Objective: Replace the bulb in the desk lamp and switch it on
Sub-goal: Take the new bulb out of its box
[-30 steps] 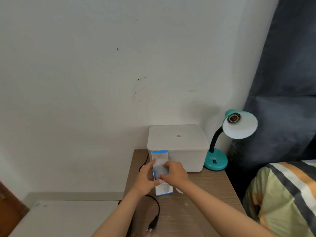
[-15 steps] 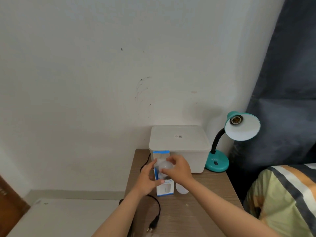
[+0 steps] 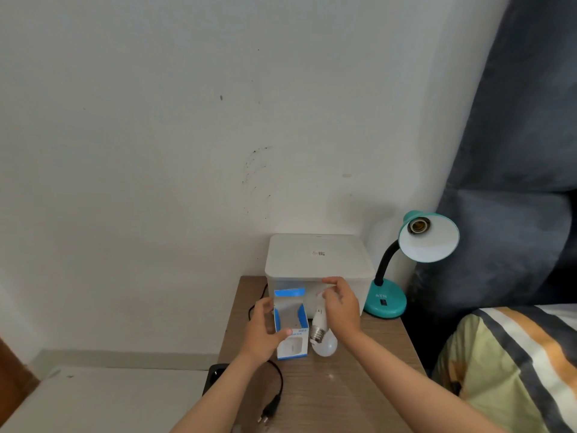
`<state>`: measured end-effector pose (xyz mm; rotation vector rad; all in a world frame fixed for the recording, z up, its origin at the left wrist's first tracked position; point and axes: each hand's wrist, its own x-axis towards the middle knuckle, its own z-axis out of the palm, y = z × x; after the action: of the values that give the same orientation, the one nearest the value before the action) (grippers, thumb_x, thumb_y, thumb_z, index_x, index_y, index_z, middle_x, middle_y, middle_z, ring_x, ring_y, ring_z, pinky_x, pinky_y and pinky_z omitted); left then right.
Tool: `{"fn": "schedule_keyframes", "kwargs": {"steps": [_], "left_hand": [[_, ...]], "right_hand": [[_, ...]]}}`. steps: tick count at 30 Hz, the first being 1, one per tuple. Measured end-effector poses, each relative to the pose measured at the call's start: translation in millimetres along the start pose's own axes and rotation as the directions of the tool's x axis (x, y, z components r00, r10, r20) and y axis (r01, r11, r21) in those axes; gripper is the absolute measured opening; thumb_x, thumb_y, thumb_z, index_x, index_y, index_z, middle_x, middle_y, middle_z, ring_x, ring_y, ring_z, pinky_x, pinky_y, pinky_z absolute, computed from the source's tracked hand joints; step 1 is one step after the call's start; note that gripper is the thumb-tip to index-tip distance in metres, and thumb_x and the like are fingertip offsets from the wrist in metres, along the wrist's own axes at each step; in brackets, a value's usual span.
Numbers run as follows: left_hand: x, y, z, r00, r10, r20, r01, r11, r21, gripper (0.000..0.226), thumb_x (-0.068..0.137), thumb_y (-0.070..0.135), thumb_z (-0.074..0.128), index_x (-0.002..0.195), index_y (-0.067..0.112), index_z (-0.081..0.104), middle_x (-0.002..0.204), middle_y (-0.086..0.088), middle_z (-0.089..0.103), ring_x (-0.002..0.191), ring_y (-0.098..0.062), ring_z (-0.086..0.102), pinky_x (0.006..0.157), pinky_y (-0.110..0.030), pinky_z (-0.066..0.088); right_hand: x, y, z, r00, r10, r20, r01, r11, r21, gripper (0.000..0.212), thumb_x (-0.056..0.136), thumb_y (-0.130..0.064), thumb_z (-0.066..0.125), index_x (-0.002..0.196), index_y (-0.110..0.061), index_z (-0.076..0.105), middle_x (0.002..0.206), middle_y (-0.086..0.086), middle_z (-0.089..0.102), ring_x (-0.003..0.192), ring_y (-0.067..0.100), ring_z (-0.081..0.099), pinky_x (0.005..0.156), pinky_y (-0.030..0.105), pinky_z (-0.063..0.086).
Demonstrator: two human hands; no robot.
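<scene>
Bulb [image 3: 319, 318] sits in your right hand [image 3: 342, 309], base down, its screw thread showing just right of the box [image 3: 291, 329]; your palm hides the globe, so you cannot see how much of it the fingers wrap. Those fingers are closed on it, the thumb and forefinger raised against the bin [image 3: 318, 264] behind. A second bulb [image 3: 325, 347] lies on the counter [image 3: 343, 392] directly under the thread, partly covered by it, and whether the two touch is unclear. Your left hand [image 3: 263, 334] grips the box, thumb on its front and fingers around the far side; the top flaps stand open and the inside looks bare. The printing on the box is too blurred to read. Right of the bin stands the lamp [image 3: 415, 260], shade tilted toward you with the socket [image 3: 419, 225] bare. A cord [image 3: 278, 385] loops at the counter's left edge, its plug [image 3: 267, 412] near the bottom of the frame. A bed [image 3: 512, 364] is cut off at right.
</scene>
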<state>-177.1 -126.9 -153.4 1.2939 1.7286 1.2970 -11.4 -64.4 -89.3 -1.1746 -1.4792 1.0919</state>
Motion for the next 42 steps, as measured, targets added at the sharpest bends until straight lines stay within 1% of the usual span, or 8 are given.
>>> {"fn": "schedule_keyframes", "kwargs": {"steps": [4, 9, 13, 19, 28, 35, 38, 42], "left_hand": [[-2.4, 0.2, 1.7, 1.0, 0.001, -0.02, 0.0, 1.0, 0.009, 0.07, 0.071, 0.011, 0.078, 0.126, 0.023, 0.037, 0.129, 0.003, 0.047, 0.119, -0.01, 0.046, 0.091, -0.028, 0.05], [-3.7, 1.3, 2.9, 1.0, 0.021, -0.023, -0.02, 0.999, 0.039, 0.053, 0.072, 0.012, 0.077, 0.115, 0.023, 0.047, 0.119, 0.003, 0.055, 0.104, 0.003, 0.051, 0.08, -0.02, 0.051], [-3.8, 0.3, 1.8, 0.999, 0.037, -0.016, -0.036, 0.997, 0.071, 0.048, 0.072, 0.015, 0.077, 0.111, 0.025, 0.05, 0.115, 0.004, 0.056, 0.102, -0.001, 0.054, 0.081, -0.025, 0.053], [-5.2, 3.9, 1.4, 1.0, 0.027, 0.005, -0.028, 0.998, 0.062, 0.046, 0.074, 0.012, 0.076, 0.109, 0.027, 0.051, 0.11, 0.01, 0.055, 0.096, -0.007, 0.06, 0.074, -0.022, 0.055], [-4.8, 4.3, 0.6, 0.999, 0.021, 0.031, -0.022, 0.999, 0.031, 0.045, 0.076, 0.01, 0.073, 0.113, 0.022, 0.05, 0.112, 0.008, 0.056, 0.091, -0.007, 0.062, 0.076, -0.023, 0.056], [-5.2, 5.1, 1.2, 0.999, 0.025, 0.043, -0.025, 1.0, 0.003, 0.039, 0.076, 0.006, 0.072, 0.105, 0.025, 0.053, 0.115, 0.002, 0.054, 0.095, -0.017, 0.064, 0.072, -0.026, 0.057], [-6.4, 5.0, 2.2, 0.999, 0.022, 0.028, -0.023, 0.999, 0.034, 0.034, 0.077, 0.007, 0.071, 0.102, 0.025, 0.055, 0.118, 0.002, 0.051, 0.101, -0.014, 0.06, 0.074, -0.024, 0.056], [-8.2, 6.0, 1.8, 0.999, 0.028, 0.016, -0.029, 0.997, 0.076, 0.031, 0.078, 0.01, 0.072, 0.101, 0.024, 0.057, 0.112, 0.01, 0.051, 0.093, -0.007, 0.061, 0.071, -0.022, 0.055]], "right_hand": [[-8.7, 4.4, -2.6, 0.994, -0.015, 0.108, 0.048, 0.949, -0.312, 0.033, 0.077, -0.05, 0.064, 0.104, -0.035, 0.055, 0.085, -0.002, 0.064, 0.08, 0.011, 0.061, 0.067, 0.025, 0.047], [-16.0, 15.4, -1.4, 0.958, -0.022, 0.286, 0.177, 0.83, -0.529, 0.044, 0.07, -0.05, 0.068, 0.111, -0.034, 0.064, 0.095, -0.01, 0.071, 0.094, 0.006, 0.062, 0.079, 0.026, 0.052], [-17.1, 16.8, 3.2, 0.951, -0.056, 0.304, 0.247, 0.728, -0.639, 0.033, 0.075, -0.043, 0.065, 0.106, -0.03, 0.069, 0.104, -0.013, 0.069, 0.103, 0.009, 0.052, 0.082, 0.024, 0.047], [-17.7, 11.3, 8.6, 0.961, -0.142, 0.236, 0.271, 0.657, -0.704, 0.022, 0.082, -0.04, 0.06, 0.097, -0.028, 0.072, 0.097, -0.009, 0.068, 0.094, 0.013, 0.05, 0.074, 0.025, 0.044], [-20.4, 9.2, 15.5, 0.962, -0.179, 0.208, 0.274, 0.629, -0.727, 0.024, 0.085, -0.04, 0.056, 0.099, -0.027, 0.071, 0.095, -0.006, 0.066, 0.09, 0.013, 0.047, 0.072, 0.025, 0.043], [-20.9, 12.8, 16.5, 0.961, -0.1, 0.259, 0.267, 0.587, -0.764, 0.025, 0.084, -0.036, 0.055, 0.099, -0.026, 0.071, 0.097, -0.002, 0.066, 0.095, 0.018, 0.049, 0.076, 0.029, 0.047], [-22.6, 14.4, 16.7, 0.961, -0.071, 0.266, 0.253, 0.606, -0.754, 0.028, 0.086, -0.038, 0.051, 0.101, -0.025, 0.071, 0.099, -0.002, 0.065, 0.097, 0.018, 0.048, 0.075, 0.028, 0.046], [-24.3, 17.2, 13.9, 0.97, -0.03, 0.243, 0.192, 0.708, -0.68, 0.031, 0.087, -0.045, 0.049, 0.1, -0.027, 0.07, 0.1, -0.004, 0.064, 0.1, 0.016, 0.048, 0.071, 0.026, 0.043]]}}
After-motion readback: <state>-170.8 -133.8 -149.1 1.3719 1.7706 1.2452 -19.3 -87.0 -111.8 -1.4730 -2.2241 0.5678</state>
